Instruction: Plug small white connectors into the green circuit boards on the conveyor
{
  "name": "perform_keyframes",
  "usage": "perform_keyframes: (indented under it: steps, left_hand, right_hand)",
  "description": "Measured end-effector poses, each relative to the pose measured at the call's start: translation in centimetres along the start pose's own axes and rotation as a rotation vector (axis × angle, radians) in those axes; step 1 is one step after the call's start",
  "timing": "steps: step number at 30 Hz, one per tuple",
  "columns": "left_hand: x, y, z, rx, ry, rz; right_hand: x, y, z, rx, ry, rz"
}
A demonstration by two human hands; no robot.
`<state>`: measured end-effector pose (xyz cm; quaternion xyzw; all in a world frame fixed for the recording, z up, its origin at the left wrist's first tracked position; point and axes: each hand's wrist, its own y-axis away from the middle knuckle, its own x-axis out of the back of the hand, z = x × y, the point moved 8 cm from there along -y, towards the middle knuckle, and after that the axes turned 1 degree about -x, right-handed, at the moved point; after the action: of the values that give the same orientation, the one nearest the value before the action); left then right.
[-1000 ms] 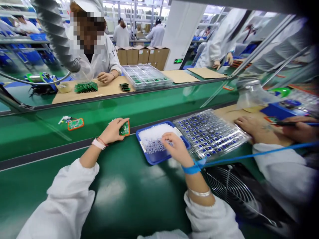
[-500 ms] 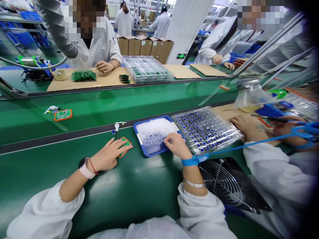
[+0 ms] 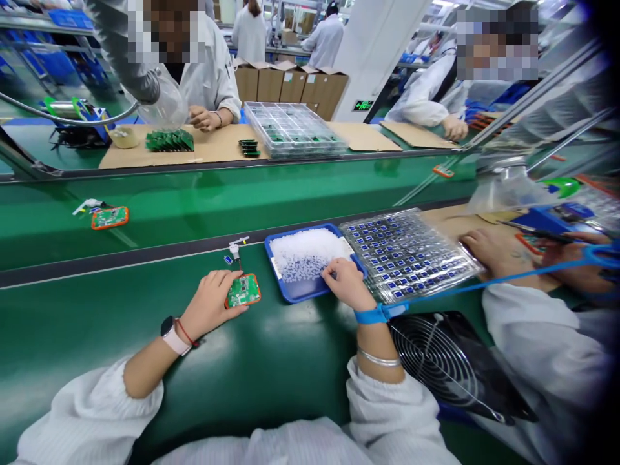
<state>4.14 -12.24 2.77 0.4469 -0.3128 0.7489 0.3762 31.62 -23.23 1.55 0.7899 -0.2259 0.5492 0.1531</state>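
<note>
My left hand grips the left side of a green circuit board in an orange frame, its thumb along the near edge. A wire runs from the board's far side to a white connector piece, with a small blue part beside it. My right hand is closed in a pinch over the right front of a blue tray. Small white pieces are heaped in the tray. Whatever lies between the right fingertips is too small to make out.
Right of the tray lies a clear blister tray with blue-faced parts. A black fan stands near my right forearm. A co-worker's hand is at the right. Another framed board lies on the green conveyor.
My left hand has slid off the top of the circuit board to its left side, showing more of the board. The right hand stays pinched at the tray. The conveyor's board has shifted left.
</note>
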Motion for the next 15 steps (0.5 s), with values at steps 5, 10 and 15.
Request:
perform_keyframes:
  steps: [5,10,15]
  left_hand:
    - [-0.1,0.8,-0.1,0.008,0.083,-0.045]
    - [0.5,0.0,0.0,0.095,0.307,0.074]
    - [1.1,-1.2,-0.3,0.084,0.591,0.213]
  right_hand:
    - [0.5,0.0,-0.3,0.058,-0.063,0.036]
    - [2.0,1.9,-8.0,0.327,-0.506,0.197]
    - [-2.5,4.1,-16.8,0.539,-0.727,-0.017]
